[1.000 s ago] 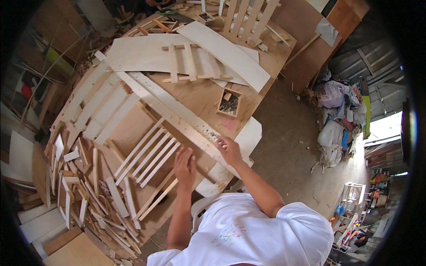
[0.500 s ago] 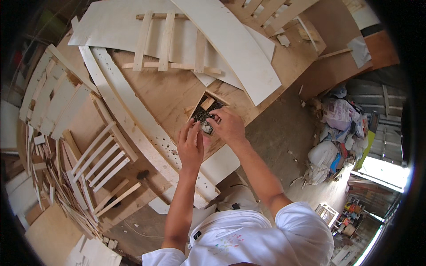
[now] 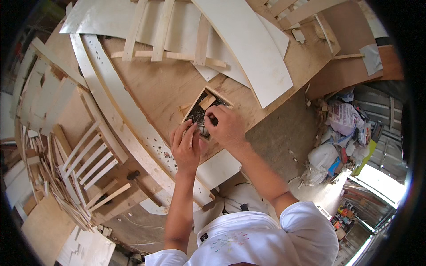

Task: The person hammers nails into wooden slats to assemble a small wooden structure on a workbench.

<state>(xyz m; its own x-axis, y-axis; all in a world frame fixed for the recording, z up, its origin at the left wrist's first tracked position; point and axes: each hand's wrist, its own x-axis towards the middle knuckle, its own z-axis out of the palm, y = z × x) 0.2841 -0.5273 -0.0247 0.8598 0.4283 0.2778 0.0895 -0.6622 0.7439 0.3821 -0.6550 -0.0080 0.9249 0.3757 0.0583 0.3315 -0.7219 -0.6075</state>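
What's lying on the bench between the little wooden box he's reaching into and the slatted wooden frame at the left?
In the head view, a long curved white board runs between the small wooden box and the slatted frame.

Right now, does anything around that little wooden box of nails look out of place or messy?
Nothing looks spilled. Both hands, left hand and right hand, are in the small wooden box, which sits askew near the workbench edge. Loose slats lie heaped at the left, and a hammer lies beside them.
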